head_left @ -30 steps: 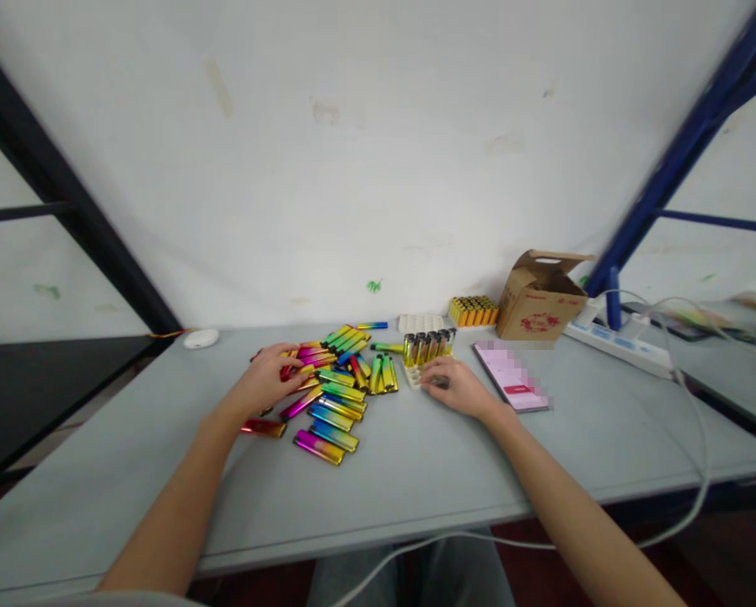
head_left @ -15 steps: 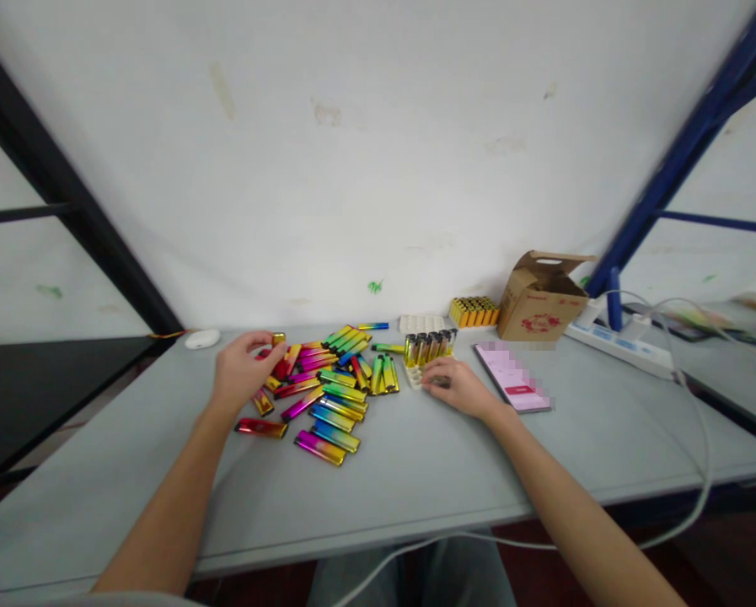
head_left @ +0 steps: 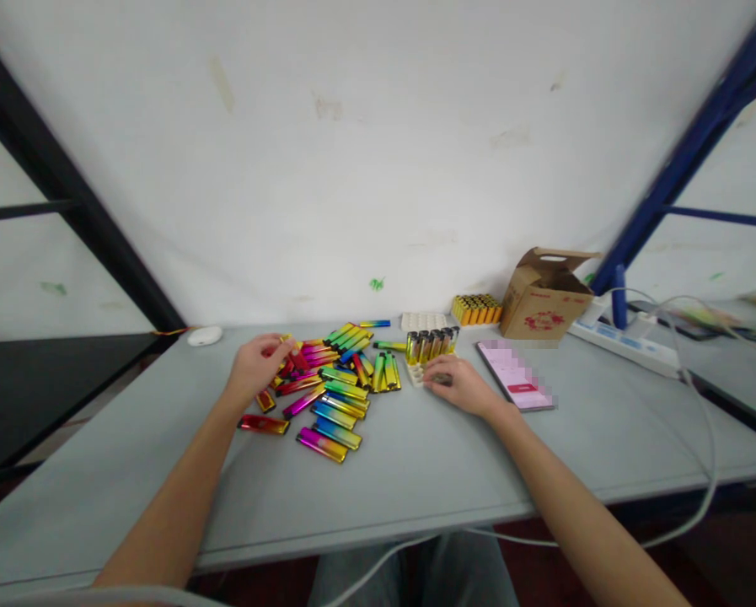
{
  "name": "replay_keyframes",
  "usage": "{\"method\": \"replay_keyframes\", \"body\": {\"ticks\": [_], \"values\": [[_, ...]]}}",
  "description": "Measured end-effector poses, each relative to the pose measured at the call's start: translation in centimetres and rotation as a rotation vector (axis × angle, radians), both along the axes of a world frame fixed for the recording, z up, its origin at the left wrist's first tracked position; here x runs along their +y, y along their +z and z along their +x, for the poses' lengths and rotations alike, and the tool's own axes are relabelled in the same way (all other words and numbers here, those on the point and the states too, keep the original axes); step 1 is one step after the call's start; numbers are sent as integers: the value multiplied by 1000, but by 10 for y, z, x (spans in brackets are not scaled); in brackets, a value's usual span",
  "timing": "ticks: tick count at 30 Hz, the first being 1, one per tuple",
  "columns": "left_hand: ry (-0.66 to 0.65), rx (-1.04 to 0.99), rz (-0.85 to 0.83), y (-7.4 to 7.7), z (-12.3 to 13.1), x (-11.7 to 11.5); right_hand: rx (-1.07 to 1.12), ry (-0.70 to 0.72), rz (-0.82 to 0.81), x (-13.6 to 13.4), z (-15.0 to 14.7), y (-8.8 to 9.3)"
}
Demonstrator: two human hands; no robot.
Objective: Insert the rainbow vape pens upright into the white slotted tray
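Head view, and it's all colour down here: a pile of lighters [head_left: 330,389], slim metallic sticks shading from pink and red through gold to green and blue, lies scattered across the grey table [head_left: 415,472]. The left hand [head_left: 251,369] sits at the pile's 9 o'clock edge, fingers curled in around a gold-tipped lighter [head_left: 283,341] that pokes out at the hand's 1 o'clock, with the rest of the pile spreading off at its 3 o'clock. Over at the right hand [head_left: 461,385], the fingers are bent against a white tray [head_left: 414,376] at its 9 o'clock. I cannot tell whether they grip anything. Upright lighters [head_left: 429,344] stand in that tray at the hand's 11 o'clock, and a phone [head_left: 517,376] lies at its 3 o'clock.
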State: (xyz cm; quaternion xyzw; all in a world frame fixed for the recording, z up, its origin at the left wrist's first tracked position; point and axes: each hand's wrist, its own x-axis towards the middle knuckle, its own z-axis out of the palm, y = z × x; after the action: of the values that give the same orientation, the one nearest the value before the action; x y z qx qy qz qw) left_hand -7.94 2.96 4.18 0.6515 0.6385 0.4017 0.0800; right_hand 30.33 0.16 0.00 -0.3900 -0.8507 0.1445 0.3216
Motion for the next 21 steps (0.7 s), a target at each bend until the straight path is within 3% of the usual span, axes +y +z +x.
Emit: {"method": "replay_keyframes", "body": {"ticks": [4, 7, 21], "values": [[-97, 212, 11, -18, 2, 10, -4, -5, -5, 0, 0, 0], [-78, 317, 38, -26, 7, 11, 3, -4, -7, 0, 0, 0], [-72, 475, 56, -28, 5, 6, -16, -12, -7, 0, 0, 1]]}}
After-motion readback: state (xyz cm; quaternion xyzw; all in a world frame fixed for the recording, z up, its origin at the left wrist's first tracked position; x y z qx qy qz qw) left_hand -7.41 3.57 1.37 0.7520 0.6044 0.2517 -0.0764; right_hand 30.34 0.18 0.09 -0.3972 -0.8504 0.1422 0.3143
